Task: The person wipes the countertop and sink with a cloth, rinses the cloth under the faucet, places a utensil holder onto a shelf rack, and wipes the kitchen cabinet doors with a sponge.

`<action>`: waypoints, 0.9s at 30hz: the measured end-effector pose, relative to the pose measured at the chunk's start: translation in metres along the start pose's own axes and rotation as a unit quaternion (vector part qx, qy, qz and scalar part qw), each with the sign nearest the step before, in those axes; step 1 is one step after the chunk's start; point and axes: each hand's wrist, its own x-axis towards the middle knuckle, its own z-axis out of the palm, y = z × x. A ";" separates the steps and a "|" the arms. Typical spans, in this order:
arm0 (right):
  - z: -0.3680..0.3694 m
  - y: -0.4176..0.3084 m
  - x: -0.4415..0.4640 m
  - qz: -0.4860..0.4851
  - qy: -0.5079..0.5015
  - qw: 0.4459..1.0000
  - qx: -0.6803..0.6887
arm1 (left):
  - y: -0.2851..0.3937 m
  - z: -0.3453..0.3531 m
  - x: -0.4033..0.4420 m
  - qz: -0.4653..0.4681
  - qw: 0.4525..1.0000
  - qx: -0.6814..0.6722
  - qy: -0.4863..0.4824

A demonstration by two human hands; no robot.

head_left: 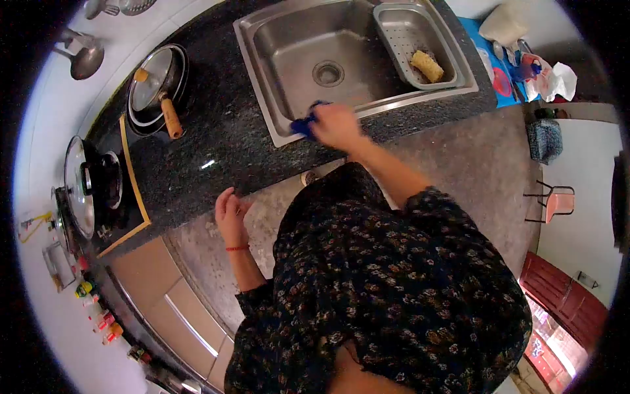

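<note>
My L hand (231, 218), w/ a thin red band (237, 249) at the wrist, hangs just off the near edge of the speckled black stone desk (216, 125), fingers loosely apart. My R hand (338, 128), a bit blurred, has its fingers closed on a bunched dark blue cloth (304, 127), which is at the near L corner of the stainless steel sink (295, 52), on the rim. Farther L on the desk: a round dark pan (183, 65) w/ glass lid (149, 82) & wooden handle (172, 119). At the sink's R side, a grey perforated tray (403, 33) w/ a yellow sponge (427, 66) in it.
</note>
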 end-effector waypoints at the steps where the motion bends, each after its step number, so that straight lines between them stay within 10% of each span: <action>1: 0.020 -0.028 0.005 -0.011 -0.013 1.000 0.014 | 0.000 -0.003 -0.003 0.010 1.000 -0.008 0.017; 11: 0.007 -0.012 -0.053 -0.193 0.106 0.975 0.042 | 0.006 0.025 0.009 -0.033 0.999 0.028 0.001; 17: -0.077 0.130 -0.117 0.102 0.057 0.988 -0.101 | 0.015 0.056 0.035 -0.037 0.996 0.051 -0.061; 22: -0.130 0.300 -0.132 0.279 0.271 0.885 -0.255 | 0.009 0.071 0.042 -0.071 0.992 0.086 -0.056; 27: -0.105 0.305 -0.121 0.359 0.327 0.842 -0.235 | 0.014 0.094 0.030 -0.097 0.989 0.096 -0.065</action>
